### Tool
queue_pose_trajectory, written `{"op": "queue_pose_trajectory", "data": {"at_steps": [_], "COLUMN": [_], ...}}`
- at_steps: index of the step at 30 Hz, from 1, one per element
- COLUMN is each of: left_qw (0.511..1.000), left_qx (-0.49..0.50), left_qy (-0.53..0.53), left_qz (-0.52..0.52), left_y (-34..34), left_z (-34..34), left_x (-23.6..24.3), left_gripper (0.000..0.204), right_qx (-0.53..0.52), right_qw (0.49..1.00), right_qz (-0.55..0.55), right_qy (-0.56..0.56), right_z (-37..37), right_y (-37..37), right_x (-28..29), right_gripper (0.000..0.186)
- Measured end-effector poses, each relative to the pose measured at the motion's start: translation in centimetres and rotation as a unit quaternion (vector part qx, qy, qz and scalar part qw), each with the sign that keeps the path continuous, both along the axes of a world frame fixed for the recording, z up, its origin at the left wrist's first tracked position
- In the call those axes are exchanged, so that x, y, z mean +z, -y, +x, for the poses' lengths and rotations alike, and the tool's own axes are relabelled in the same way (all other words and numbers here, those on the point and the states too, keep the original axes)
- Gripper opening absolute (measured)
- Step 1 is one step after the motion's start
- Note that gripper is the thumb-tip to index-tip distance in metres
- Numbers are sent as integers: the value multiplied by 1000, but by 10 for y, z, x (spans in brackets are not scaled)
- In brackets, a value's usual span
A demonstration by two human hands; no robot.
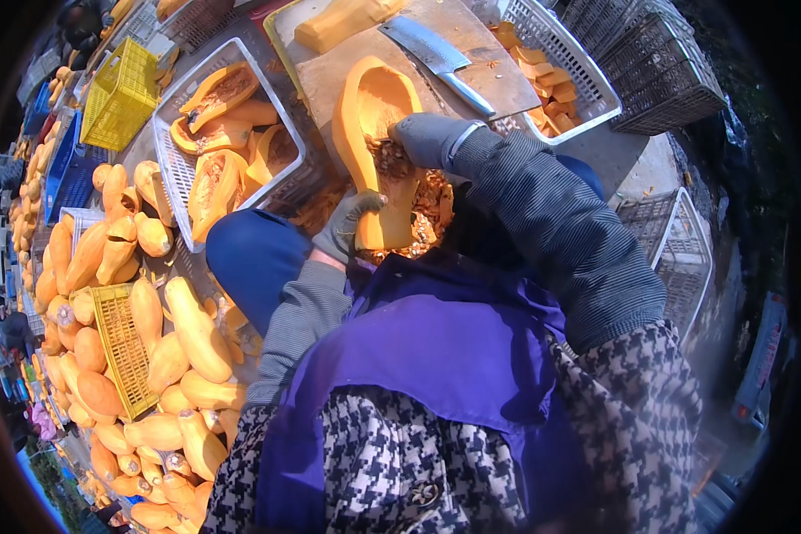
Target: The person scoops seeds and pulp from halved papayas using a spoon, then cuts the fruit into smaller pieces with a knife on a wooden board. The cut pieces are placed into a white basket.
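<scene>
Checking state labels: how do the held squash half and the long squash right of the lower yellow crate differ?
The squash half is cut open, hollow and seeds showing; the long squash shows only skin. The squash half is held; the long squash lies among others. Both are orange-toned and elongated.

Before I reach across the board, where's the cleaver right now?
In the head view, the cleaver lies at the top, just right of centre, on the cutting board, beyond the right hand and left of the white crate.
</scene>
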State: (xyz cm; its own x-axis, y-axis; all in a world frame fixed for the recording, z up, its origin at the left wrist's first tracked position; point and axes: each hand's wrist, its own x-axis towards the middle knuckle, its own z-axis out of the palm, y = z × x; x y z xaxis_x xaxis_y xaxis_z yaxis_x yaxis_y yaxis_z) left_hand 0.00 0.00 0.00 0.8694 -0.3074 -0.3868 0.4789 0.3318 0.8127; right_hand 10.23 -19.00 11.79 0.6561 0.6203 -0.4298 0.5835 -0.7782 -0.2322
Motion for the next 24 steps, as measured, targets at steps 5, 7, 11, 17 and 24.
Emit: {"op": "queue_pose_trajectory", "data": {"at_steps": [5, 7, 11, 17, 24], "left_qw": [997, 993, 976, 973, 962], "left_qx": [-56, -97, -118, -107, -86], "left_qy": [-30, 2, 47, 74, 100], "left_qz": [38, 73, 176, 192, 239], "left_y": [-7, -10, -18, -22, -9], "left_z": [9, 22, 37, 54, 55], "left_x": [36, 48, 58, 58, 57], "left_gripper": [33, 24, 19, 34, 43], "right_qx": [6, -135, -94, 26, -229], "right_qw": [998, 986, 983, 991, 959], "right_qz": [55, 86, 146, 57, 70], "right_qy": [18, 50, 63, 121, 151], "right_z": [16, 36, 21, -6, 74], "right_y": [43, 31, 11, 37, 4], "right_x": [2, -6, -19, -22, -32], "right_gripper": [28, 32, 26, 25, 23]}}
